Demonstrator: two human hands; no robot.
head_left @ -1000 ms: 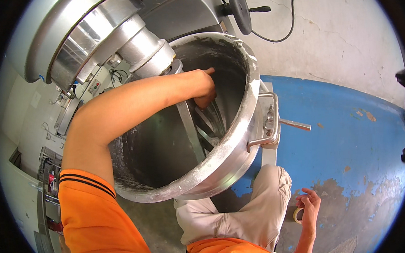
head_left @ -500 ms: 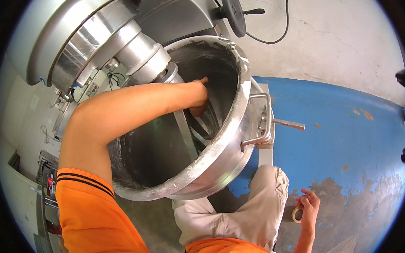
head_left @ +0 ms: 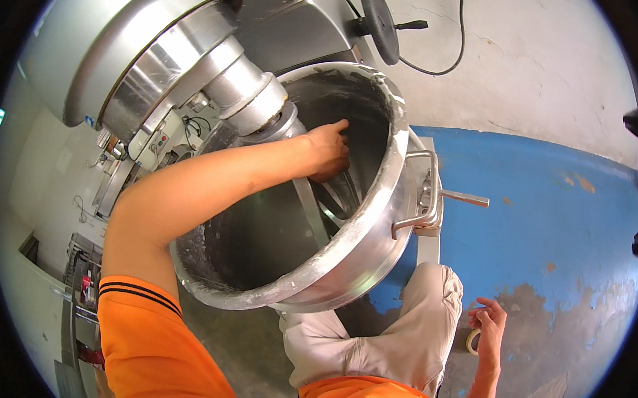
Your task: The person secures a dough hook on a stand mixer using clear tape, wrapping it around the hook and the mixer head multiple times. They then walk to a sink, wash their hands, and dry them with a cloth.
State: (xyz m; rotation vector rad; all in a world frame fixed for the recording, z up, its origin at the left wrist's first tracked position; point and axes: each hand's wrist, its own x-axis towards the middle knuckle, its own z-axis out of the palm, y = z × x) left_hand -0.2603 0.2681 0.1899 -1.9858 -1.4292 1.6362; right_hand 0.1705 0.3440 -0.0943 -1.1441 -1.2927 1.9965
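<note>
My left hand (head_left: 329, 152) reaches into a large tilted metal mixing bowl (head_left: 343, 263), its fingers bent beside the upper part of a metal beater (head_left: 307, 210). The fingers hide whatever may be in them. From the silver mixer head (head_left: 185, 59), the shaft (head_left: 254, 95) slants down into the bowl, close to my left wrist. Pale residue marks the bowl's rim and inner wall. Low on the right, away from the bowl, my right hand (head_left: 490, 327) has curled fingers, with a roll of tape (head_left: 473, 341) against them.
A bent handle (head_left: 432, 187) and a metal lever (head_left: 465, 197) jut from the bowl's right side. Behind stands a black handwheel (head_left: 379, 24) with a cable against the wall. The floor (head_left: 519, 211) has worn blue paint. Shelving (head_left: 85, 294) stands at the left.
The view has shifted, so bowl, mixer and arms appear slightly farther right and lower. My left hand stays inside the bowl by the beater, turned slightly. The right hand keeps its place beside my leg.
</note>
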